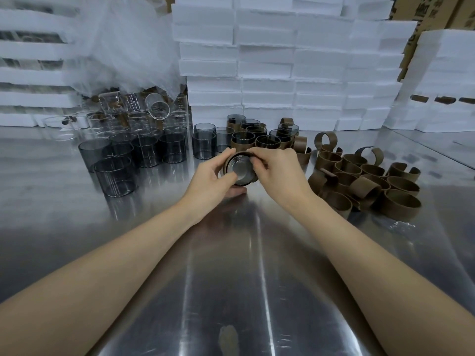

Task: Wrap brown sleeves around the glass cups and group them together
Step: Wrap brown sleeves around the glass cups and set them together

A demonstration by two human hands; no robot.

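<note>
A smoky glass cup (240,169) is held tilted toward me at the table's centre, with a brown sleeve (237,154) curved around its rim. My left hand (214,177) grips the cup's left side and underside. My right hand (276,169) pinches the sleeve at the top right edge. Behind them stands a group of sleeved cups (253,138). Bare dark glass cups (133,152) stand to the left. A pile of loose brown sleeves (365,179) lies to the right.
The surface is a shiny metal table (231,265). Clear glass cups (133,111) and a plastic bag (123,47) sit at the back left. Stacked white foam boxes (282,60) wall off the back, and cardboard cartons (421,11) show at the top right.
</note>
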